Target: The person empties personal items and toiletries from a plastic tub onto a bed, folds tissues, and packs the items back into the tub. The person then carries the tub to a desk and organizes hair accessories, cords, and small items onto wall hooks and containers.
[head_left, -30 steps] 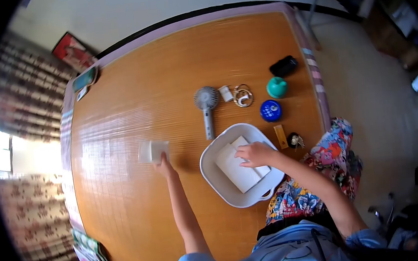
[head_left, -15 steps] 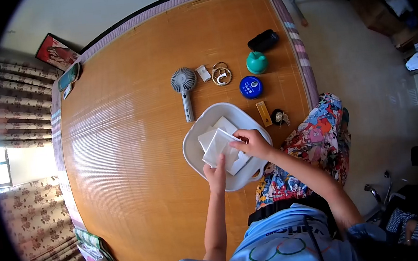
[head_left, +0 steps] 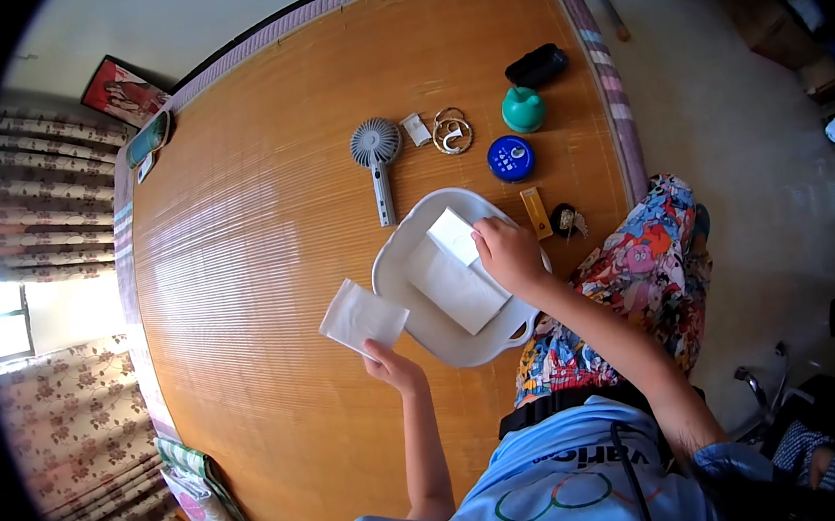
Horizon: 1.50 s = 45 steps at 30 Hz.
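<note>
My left hand (head_left: 396, 368) pinches the corner of a folded white paper napkin (head_left: 362, 314), out over the mat just left of the basin. My right hand (head_left: 510, 252) reaches over the basin's right side, its fingers closed on the edge of a smaller white folded piece (head_left: 452, 237), perhaps paper too. Below that piece, more white folded napkins (head_left: 461, 296) lie flat inside the white plastic basin (head_left: 386, 274). The fingertips of my right hand are partly hidden.
Beyond the basin lie a grey handheld fan (head_left: 380, 169), a small white packet (head_left: 416, 129), bangles (head_left: 452, 132), a blue round tin (head_left: 510, 158), a green container (head_left: 524, 110) and a black case (head_left: 537, 66). A yellow box (head_left: 536, 213) and keys (head_left: 569, 221) sit at the right.
My left hand has moved left out of the basin with a napkin. My right hand has come away from that napkin and now grips another white piece in the basin.
</note>
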Each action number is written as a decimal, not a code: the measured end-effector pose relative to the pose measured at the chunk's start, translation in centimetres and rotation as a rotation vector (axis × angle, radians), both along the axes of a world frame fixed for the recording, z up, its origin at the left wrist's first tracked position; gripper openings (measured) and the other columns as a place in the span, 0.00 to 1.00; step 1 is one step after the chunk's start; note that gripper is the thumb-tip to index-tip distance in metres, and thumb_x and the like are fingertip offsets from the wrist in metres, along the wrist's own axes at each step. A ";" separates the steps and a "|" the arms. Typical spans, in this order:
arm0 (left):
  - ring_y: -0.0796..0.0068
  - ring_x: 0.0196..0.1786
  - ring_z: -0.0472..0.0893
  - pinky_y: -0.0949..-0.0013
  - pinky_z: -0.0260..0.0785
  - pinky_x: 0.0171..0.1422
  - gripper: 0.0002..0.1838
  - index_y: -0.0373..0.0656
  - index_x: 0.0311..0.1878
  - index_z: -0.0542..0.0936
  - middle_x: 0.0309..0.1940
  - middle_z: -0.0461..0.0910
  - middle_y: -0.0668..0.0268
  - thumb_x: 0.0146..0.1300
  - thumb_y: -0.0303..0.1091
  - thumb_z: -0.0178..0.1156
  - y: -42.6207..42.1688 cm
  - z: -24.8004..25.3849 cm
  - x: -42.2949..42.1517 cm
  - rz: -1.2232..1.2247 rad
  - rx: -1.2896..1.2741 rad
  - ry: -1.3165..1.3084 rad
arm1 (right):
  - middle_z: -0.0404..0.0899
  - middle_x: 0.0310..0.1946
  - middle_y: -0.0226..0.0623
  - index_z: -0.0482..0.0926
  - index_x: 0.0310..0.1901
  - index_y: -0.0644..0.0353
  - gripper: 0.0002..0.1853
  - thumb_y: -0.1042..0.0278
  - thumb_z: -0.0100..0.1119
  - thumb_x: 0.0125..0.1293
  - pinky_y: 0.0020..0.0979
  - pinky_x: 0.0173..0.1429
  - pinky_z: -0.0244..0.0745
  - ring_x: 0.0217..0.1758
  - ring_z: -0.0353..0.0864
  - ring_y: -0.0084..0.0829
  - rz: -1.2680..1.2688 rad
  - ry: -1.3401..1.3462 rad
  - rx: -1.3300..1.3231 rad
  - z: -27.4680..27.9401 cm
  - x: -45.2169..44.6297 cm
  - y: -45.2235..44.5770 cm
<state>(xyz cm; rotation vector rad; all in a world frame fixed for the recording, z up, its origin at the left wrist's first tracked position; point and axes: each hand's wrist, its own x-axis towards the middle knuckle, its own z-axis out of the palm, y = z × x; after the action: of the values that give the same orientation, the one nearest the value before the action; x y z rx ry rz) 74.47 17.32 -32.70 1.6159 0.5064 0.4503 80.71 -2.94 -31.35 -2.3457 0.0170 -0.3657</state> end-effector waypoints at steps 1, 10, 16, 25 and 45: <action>0.77 0.41 0.68 0.74 0.59 0.45 0.27 0.31 0.47 0.67 0.39 0.70 0.63 0.62 0.51 0.42 -0.2 -0.2 -0.3 0.030 0.003 -0.026 | 0.74 0.22 0.38 0.70 0.27 0.60 0.04 0.70 0.51 0.54 0.35 0.26 0.69 0.24 0.74 0.40 -0.024 -0.027 -0.067 0.0 0.1 0.0; 0.66 0.60 0.57 0.65 0.49 0.63 0.30 0.55 0.63 0.46 0.59 0.55 0.67 0.61 0.55 0.35 -1.8 0.2 1.1 -0.062 -0.709 0.052 | 0.74 0.21 0.41 0.71 0.26 0.61 0.04 0.72 0.48 0.54 0.34 0.28 0.71 0.24 0.76 0.38 0.080 0.196 -0.191 -1.3 0.1 0.1; 0.65 0.57 0.61 0.65 0.52 0.61 0.29 0.46 0.61 0.52 0.56 0.59 0.59 0.62 0.53 0.36 -1.8 -0.7 1.0 0.029 -0.472 0.000 | 0.73 0.20 0.39 0.69 0.25 0.59 0.05 0.69 0.50 0.55 0.37 0.26 0.68 0.23 0.74 0.40 0.061 0.187 -0.057 -1.8 -0.2 0.4; 0.52 0.44 0.71 0.61 0.61 0.49 0.12 0.31 0.38 0.73 0.40 0.72 0.51 0.52 0.29 0.49 -2.3 2.5 0.6 -1.099 0.367 -0.039 | 0.74 0.24 0.40 0.70 0.28 0.61 0.03 0.76 0.48 0.49 0.32 0.27 0.72 0.25 0.77 0.36 0.063 0.147 -0.253 -1.8 -0.2 0.2; 0.60 0.53 0.66 0.57 0.49 0.63 0.15 0.36 0.42 0.72 0.45 0.71 0.57 0.57 0.36 0.46 -4.8 -0.8 6.6 -1.984 0.615 -0.039 | 0.75 0.24 0.41 0.70 0.27 0.62 0.02 0.75 0.48 0.50 0.34 0.28 0.72 0.25 0.77 0.38 0.033 0.156 -0.176 -1.3 0.0 -1.0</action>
<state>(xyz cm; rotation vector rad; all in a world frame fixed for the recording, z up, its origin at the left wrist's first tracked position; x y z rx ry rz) 81.10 12.49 -33.49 1.8550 -1.4033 -0.9476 80.71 -3.95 -32.66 -2.5403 0.0214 -0.1732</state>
